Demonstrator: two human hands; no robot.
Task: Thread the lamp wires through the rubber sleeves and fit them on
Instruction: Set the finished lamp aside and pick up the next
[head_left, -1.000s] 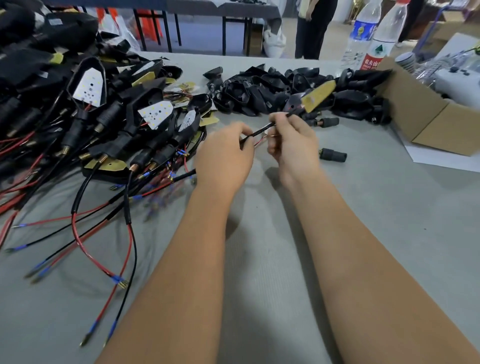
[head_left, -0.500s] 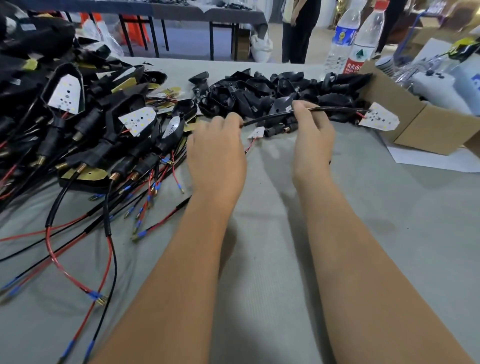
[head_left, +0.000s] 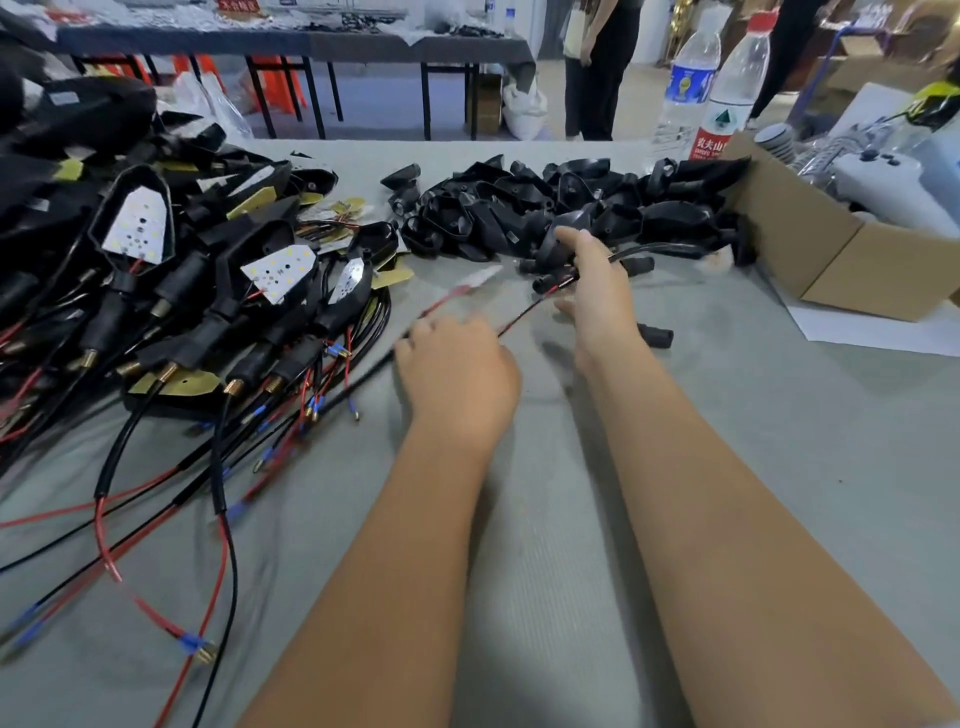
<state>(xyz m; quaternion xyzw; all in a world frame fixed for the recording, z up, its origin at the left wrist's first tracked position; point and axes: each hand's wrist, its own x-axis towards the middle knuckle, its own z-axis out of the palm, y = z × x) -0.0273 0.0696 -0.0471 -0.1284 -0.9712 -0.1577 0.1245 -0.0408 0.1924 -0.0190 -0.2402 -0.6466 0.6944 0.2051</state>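
Lamp wires (head_left: 524, 314), red and black and blurred by motion, are seen stretched over the grey table (head_left: 779, 467) between the two hands, with a black sheathed length (head_left: 654, 250) running on to the right of the right hand (head_left: 597, 291). Largest on the table is the heap of wired lamp assemblies (head_left: 171, 291) at the left; the pile of empty black housings (head_left: 545, 213) lies at the far centre, and a cardboard box (head_left: 831, 249) stands at the right. The right hand is closed round the wire bundle just before the housings. The left hand (head_left: 457, 374) is curled near the wires' lower end; whether anything is gripped cannot be told. One loose rubber sleeve (head_left: 655, 335) lies just right of the right wrist.
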